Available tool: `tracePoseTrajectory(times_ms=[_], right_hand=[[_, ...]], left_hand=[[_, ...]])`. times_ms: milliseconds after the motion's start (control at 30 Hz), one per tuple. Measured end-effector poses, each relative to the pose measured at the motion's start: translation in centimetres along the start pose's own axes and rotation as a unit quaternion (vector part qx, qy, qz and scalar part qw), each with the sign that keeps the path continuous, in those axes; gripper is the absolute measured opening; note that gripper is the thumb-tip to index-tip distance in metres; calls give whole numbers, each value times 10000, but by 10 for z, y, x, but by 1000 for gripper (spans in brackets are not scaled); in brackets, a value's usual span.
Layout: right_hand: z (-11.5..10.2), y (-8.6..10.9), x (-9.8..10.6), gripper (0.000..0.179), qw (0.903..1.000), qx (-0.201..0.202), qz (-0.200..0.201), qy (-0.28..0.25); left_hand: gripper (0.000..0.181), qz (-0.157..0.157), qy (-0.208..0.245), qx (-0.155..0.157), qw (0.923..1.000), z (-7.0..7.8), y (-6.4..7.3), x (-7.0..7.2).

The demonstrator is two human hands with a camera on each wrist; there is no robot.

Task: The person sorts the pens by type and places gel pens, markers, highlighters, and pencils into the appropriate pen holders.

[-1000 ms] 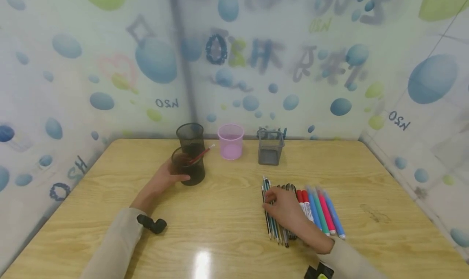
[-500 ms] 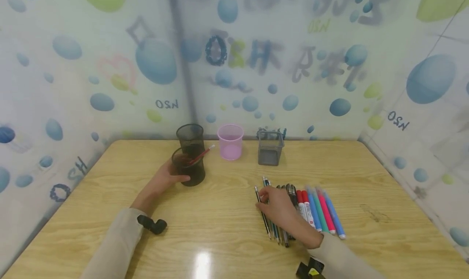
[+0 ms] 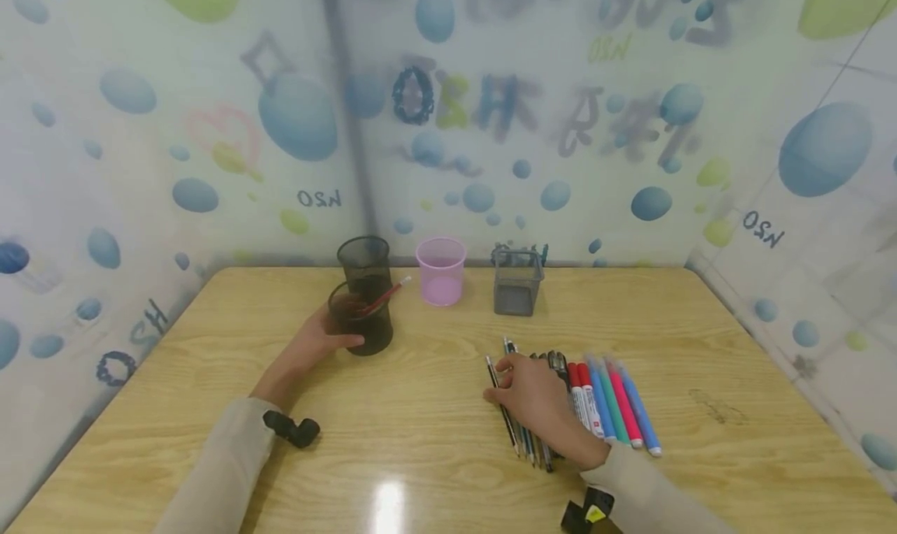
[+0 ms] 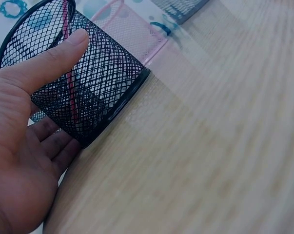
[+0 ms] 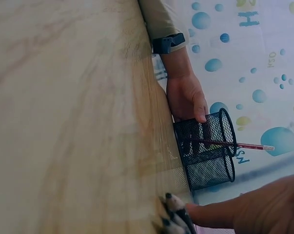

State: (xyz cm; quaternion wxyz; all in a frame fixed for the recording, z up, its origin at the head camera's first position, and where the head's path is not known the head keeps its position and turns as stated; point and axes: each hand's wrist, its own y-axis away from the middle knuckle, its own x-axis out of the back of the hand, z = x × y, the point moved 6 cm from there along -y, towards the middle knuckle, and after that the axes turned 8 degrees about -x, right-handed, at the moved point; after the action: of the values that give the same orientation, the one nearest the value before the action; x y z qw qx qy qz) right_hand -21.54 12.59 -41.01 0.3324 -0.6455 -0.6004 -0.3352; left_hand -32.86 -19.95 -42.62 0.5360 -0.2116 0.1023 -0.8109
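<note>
My left hand [image 3: 318, 343] holds a black mesh pen cup [image 3: 374, 335], its thumb across the near side and the other fingers behind. A red pencil [image 3: 388, 294] leans inside the cup, white eraser end up past the rim. Over the row of pencils [image 3: 536, 450], my right hand [image 3: 539, 402] has its thumb and curled index finger at a black pencil [image 3: 509, 427] on the row's left edge. That pencil is angled slightly away from the others. In the right wrist view the thumb [image 5: 220, 214] lies against the dark pencil ends [image 5: 175, 204]; the other fingers are hidden.
Behind the held cup stands a second black mesh cup [image 3: 360, 255]. A pink cup [image 3: 441, 281] and a square grey mesh holder [image 3: 517, 293] line the back of the wooden table. Right of the pencils lie black pens [image 3: 557, 363], red-capped markers [image 3: 583, 398] and several coloured felt-tip pens [image 3: 624, 405].
The right hand has moved a little left, and the black pencil's upper end has swung left, out from the row. The left hand and its cup have stayed put.
</note>
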Motion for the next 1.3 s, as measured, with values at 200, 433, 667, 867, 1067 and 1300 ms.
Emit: tracePoseTrajectory(times_ms=[200, 433, 667, 867, 1067, 1300], right_hand=[[1, 0, 0, 35, 9996, -131, -27, 267], [-2, 0, 1, 22, 9988, 15, 3, 483], [-7, -2, -2, 18, 9968, 187, 13, 771], [-7, -2, -3, 21, 9980, 160, -184, 588], [-12, -1, 2, 8, 9997, 161, -176, -56], [-22, -5, 18, 6, 9893, 103, -36, -1452]], left_hand=[[72, -24, -27, -71, 10000, 1, 0, -1], [73, -19, 40, -105, 9999, 3, 0, -2], [72, -27, 9, -116, 9999, 2, -1, -2], [70, 24, -97, -95, 9999, 1, 1, -3], [70, 10, -34, -162, 9999, 2, 1, -4], [71, 25, -103, -188, 9998, 1, 0, -2]])
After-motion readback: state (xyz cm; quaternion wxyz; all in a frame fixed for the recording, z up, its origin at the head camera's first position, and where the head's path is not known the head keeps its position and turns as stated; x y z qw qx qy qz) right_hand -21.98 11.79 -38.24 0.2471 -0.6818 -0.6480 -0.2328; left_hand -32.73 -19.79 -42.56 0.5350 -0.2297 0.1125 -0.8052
